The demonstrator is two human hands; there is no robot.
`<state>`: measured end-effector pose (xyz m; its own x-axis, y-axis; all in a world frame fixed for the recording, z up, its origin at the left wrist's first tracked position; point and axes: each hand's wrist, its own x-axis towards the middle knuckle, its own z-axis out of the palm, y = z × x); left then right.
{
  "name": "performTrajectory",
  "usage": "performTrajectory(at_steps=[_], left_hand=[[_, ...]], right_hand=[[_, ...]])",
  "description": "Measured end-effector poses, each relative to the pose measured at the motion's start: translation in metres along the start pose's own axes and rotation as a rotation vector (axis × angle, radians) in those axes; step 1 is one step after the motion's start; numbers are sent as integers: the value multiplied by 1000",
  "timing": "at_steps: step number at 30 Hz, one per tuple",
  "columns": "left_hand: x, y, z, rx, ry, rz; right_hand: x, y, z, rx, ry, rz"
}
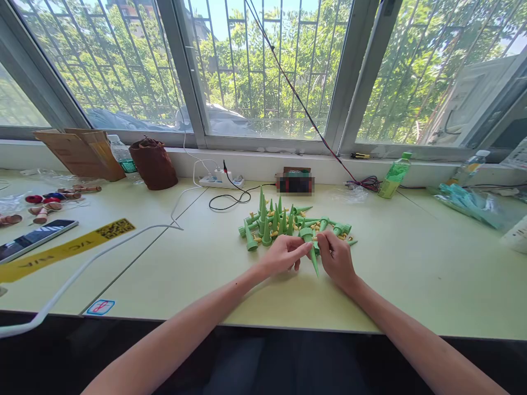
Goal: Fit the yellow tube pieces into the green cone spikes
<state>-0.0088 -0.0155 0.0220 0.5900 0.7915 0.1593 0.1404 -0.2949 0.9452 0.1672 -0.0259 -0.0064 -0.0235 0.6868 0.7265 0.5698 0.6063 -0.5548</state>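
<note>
A green plastic watering spike (313, 262) is held in front of me, its wide ribbed end up and its point slanting down toward the table. My left hand (285, 253) grips this spike from the left between thumb and fingers. Close against its right side, my right hand (337, 258) is closed in a pinch. What lies between those fingers is hidden, though a small yellow piece shows near them. Just behind both hands is a pile of similar green spikes (266, 233), some standing on their wide ends and others lying down, with small yellow fittings (258, 239) among them.
Behind the pile are a blurred dark device (295, 184) and a power strip (222, 182) with cables. A green bottle (394, 175) stands right of them. Leftward are a white cable (102, 252), yellow tape (69, 247), a phone (37, 240) and a brown pouch (153, 164).
</note>
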Motion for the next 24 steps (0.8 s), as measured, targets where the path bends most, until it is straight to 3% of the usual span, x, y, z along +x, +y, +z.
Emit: performTrajectory(at_steps=[4, 10, 18, 21, 24], left_hand=[[-1, -2, 2, 65, 12, 70], [-1, -10, 2, 347, 122, 230], [-3, -10, -16, 618, 164, 495], [-3, -13, -19, 657, 243, 528], [-2, -16, -15, 552, 395, 487]], right_hand=[[0, -2, 0, -25, 20, -23], [0, -6, 1, -26, 36, -34], [7, -11, 3, 22, -31, -53], [21, -13, 2, 2, -61, -142], [36, -12, 4, -42, -35, -256]])
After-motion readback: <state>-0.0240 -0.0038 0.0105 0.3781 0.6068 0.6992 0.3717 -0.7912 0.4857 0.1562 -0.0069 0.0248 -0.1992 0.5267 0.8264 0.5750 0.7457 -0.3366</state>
